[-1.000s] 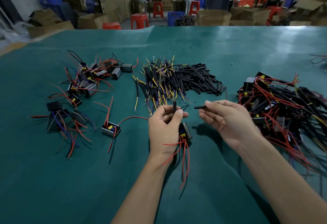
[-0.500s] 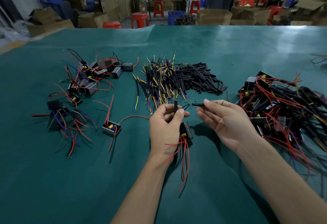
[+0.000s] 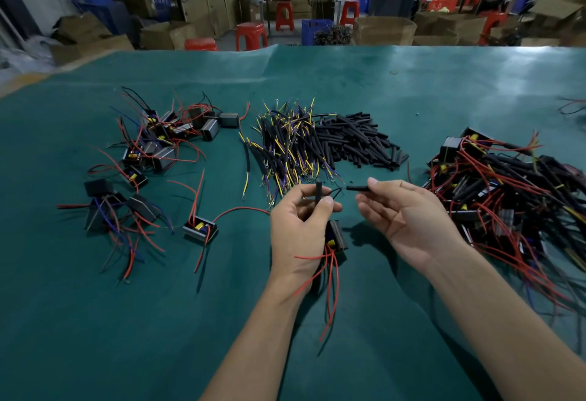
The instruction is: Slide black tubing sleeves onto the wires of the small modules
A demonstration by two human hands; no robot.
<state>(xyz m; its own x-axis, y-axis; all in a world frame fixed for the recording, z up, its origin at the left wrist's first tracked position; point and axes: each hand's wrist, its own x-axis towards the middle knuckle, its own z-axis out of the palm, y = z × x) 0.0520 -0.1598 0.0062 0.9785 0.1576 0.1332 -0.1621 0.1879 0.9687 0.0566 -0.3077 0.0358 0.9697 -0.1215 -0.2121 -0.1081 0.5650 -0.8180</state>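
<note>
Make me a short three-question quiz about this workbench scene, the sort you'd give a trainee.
1. True or false: the right hand pinches a loose black sleeve.
2. What hangs beneath the left hand? A) a small module with red wires B) a screwdriver C) a roll of tape
3. Fill in: the pile of loose sleeves lies on the green mat just to the ____ of the yellow and blue wire bundle, seen from the head camera.

Key
1. True; it points toward the left hand, which holds another sleeve upright.
2. A.
3. Right.
</note>
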